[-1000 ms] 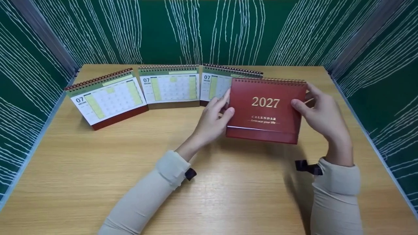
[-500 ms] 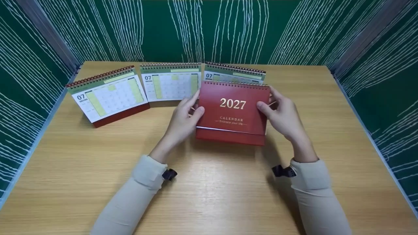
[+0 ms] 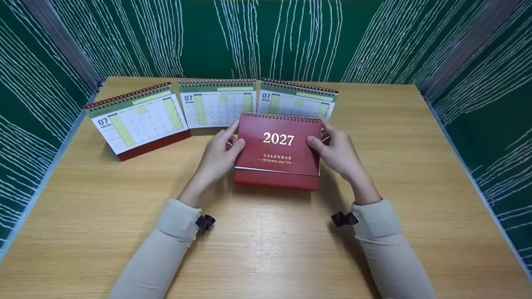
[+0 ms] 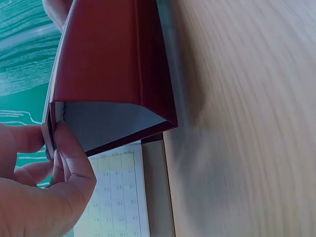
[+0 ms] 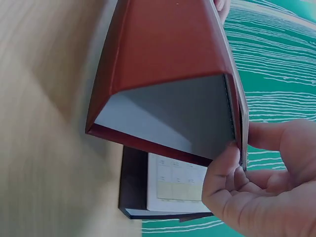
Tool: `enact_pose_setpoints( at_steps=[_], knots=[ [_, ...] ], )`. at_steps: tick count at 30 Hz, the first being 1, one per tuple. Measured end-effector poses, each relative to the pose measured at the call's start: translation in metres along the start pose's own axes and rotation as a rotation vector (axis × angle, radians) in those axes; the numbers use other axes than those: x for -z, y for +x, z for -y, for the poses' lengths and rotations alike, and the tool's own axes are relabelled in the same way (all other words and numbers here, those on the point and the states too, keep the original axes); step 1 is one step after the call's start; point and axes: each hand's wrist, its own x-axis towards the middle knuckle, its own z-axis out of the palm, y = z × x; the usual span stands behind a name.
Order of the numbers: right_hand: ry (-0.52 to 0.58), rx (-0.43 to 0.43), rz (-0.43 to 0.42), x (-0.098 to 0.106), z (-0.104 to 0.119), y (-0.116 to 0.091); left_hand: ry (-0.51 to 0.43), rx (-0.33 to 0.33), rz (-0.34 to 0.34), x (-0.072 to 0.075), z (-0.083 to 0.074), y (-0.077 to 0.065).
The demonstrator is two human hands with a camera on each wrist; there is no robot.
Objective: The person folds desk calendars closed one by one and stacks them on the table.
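Observation:
A red desk calendar [image 3: 278, 143] with gold "2027" lettering and a spiral binding along its top faces me over the middle of the table. My left hand [image 3: 218, 155] pinches its left side edge, thumb on the cover. On the opposite edge my right hand [image 3: 338, 153] grips it the same way. Both wrist views show the calendar's hollow folded stand [image 4: 106, 121], with a finger reaching inside it. Whether the base touches the table is hard to tell. Behind it, the right standing calendar [image 3: 297, 101] is partly covered.
Two more calendars stand open at July pages: a tilted left one [image 3: 139, 120] and a middle one [image 3: 218, 106]. They form a row with the right one along the back of the wooden table [image 3: 266, 249]. Green panels with white streaks [image 3: 199, 37] enclose the table.
Both hands have carried the red calendar left and slightly towards me, from the right side to the middle. More of the right standing calendar shows now.

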Motion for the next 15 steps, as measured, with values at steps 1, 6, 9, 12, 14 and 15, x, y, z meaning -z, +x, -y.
enact_pose_setpoints(
  at_steps=[1, 6, 9, 12, 14, 15],
  knots=[
    [-0.001, 0.001, 0.002, -0.002, -0.001, 0.001, 0.002, 0.009, 0.008, 0.002, 0.001, 0.000],
    [-0.003, 0.003, 0.011, -0.008, -0.004, 0.004, -0.013, 0.060, 0.062, 0.008, 0.006, 0.002],
    [0.000, 0.002, 0.010, -0.010, -0.007, 0.005, -0.026, 0.075, 0.089, 0.010, 0.007, 0.003],
    [0.005, -0.005, 0.023, -0.012, -0.008, 0.006, -0.026, 0.077, 0.109, 0.012, 0.007, 0.003],
    [0.001, -0.006, 0.042, -0.012, -0.009, 0.006, -0.023, 0.070, 0.119, 0.014, 0.008, 0.003],
    [-0.003, -0.008, 0.053, -0.013, -0.009, 0.005, -0.022, 0.067, 0.125, 0.014, 0.009, 0.002]
  ],
)
